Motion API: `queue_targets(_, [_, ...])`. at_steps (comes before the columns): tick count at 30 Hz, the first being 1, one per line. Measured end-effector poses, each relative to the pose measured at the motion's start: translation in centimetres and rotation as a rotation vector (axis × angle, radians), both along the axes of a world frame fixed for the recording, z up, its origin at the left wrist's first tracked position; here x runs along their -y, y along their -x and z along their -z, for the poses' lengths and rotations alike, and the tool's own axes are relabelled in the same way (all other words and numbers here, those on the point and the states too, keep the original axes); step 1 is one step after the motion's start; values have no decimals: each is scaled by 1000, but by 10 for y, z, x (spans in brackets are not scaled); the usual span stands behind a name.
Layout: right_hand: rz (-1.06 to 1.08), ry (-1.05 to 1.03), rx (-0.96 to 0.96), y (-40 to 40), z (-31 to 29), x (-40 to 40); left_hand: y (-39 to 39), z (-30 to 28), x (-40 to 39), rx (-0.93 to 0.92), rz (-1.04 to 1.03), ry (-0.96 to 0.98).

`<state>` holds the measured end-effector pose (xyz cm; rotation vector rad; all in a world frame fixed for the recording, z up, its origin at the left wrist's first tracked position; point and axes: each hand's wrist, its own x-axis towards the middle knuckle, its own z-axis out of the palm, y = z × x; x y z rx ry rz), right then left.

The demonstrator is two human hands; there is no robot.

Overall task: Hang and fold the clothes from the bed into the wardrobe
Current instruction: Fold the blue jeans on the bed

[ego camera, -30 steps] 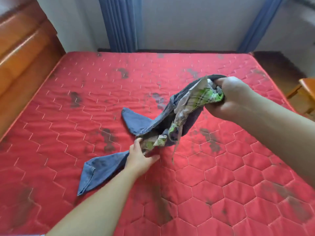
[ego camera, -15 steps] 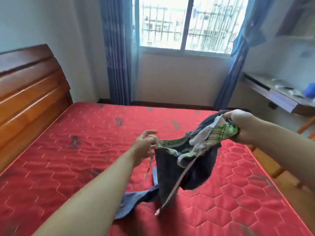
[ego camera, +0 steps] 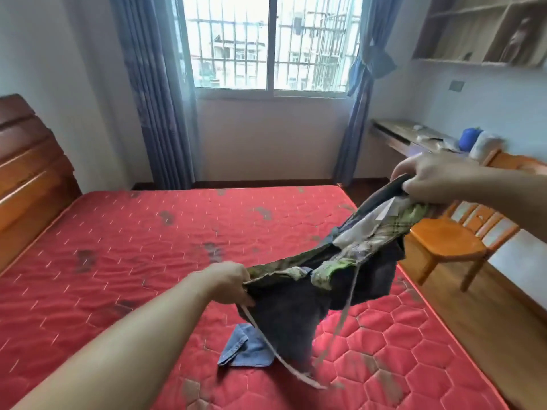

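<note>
Denim garment [ego camera: 284, 318], plaid-lined: waistband pinched by left hand [ego camera: 229, 281] and, higher, right hand [ego camera: 426, 180]; legs hang below grips, cuff on red mattress [ego camera: 118, 247]

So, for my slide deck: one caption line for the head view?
Left hand and right hand stretch dark denim trousers with plaid lining above red quilted mattress.

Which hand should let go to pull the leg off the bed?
Left, probably. The left hand grips the shorts low, just above the trailing leg lying on the mattress. The right hand holds the waist high, far off.
</note>
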<state>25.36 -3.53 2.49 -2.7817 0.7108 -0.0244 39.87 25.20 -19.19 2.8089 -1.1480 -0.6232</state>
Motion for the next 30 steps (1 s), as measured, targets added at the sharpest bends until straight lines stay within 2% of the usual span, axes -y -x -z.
queue_targets(2, [68, -60, -93, 12, 10, 15, -1, -26, -2, 137, -14, -23])
queue_targets(4, [115, -139, -55, 16, 20, 26, -1, -51, -2, 165, -50, 5])
queue_targets(6, [167, -254, 68, 17, 27, 32, 1, -75, -5, 47, -79, -27])
queue_targets(9, [229, -414, 235, 14, 32, 36, 8, -95, -14, -117, -30, -198])
queue_targets(12, [264, -484, 292, 11, 33, 38, 13, -102, -22, -38, 115, -351])
queue_targets(14, [260, -404, 276, 9, 32, 39, 9, -111, -23, 87, 160, -339])
queue_targets(17, [199, -159, 186, 7, 27, 40, 0, -134, -22, 266, 118, -127])
queue_targets(20, [22, -279, 19, 0, 23, 38, -8, -161, -15, 295, -64, 193])
queue_targets(23, [-161, -406, -131, -9, 19, 31, -11, -192, -9, 383, -208, 371])
queue_targets(25, [-257, -338, -87, -14, 19, 27, -12, -215, -8, 418, -291, 473])
queue_targets(28, [-300, 5, 26, -25, 16, 18, -12, -253, -10, 493, -393, 681])
queue_targets(30, [-289, -23, 147, -31, 4, 7, -8, -281, -13, 518, -475, 789])
